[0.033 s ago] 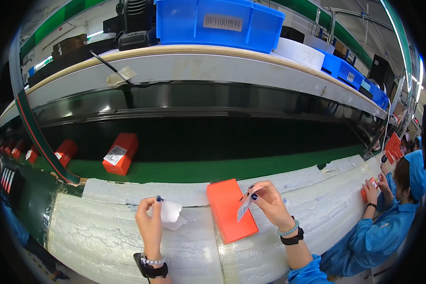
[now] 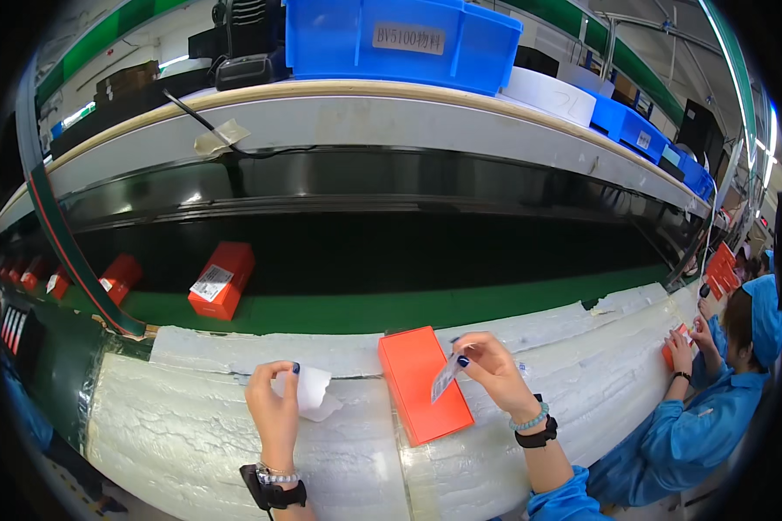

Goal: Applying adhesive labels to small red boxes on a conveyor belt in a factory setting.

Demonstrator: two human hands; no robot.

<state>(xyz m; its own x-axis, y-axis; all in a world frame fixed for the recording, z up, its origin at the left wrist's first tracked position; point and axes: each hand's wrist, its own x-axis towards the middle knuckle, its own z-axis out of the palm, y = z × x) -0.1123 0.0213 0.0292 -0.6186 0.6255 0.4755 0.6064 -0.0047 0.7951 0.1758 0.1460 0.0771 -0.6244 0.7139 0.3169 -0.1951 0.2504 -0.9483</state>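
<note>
My left hand [image 2: 272, 406] pinches a torn piece of white paper [image 2: 311, 392] between thumb and fingers, above the covered table. In my right hand [image 2: 493, 373] a printed label [image 2: 446, 379] is held by its upper corner, hanging at a slant. Behind that label lies an orange-red box [image 2: 413, 382], flat on the table between my two hands, its plain top facing up. The label hangs in front of the box's right part; whether they touch, I cannot tell. Both hands have closed fingertips.
Several red boxes with white labels, such as this box [image 2: 222, 280], stand on the green conveyor belt [image 2: 339, 311] beyond the table. A shelf [image 2: 347, 122] carries blue bins [image 2: 400, 43] above it. At the right, a co-worker in blue [image 2: 712, 408] handles a small red box.
The label in my right hand has tilted slightly and shifted a little left. My left hand has moved very slightly left with the paper.
</note>
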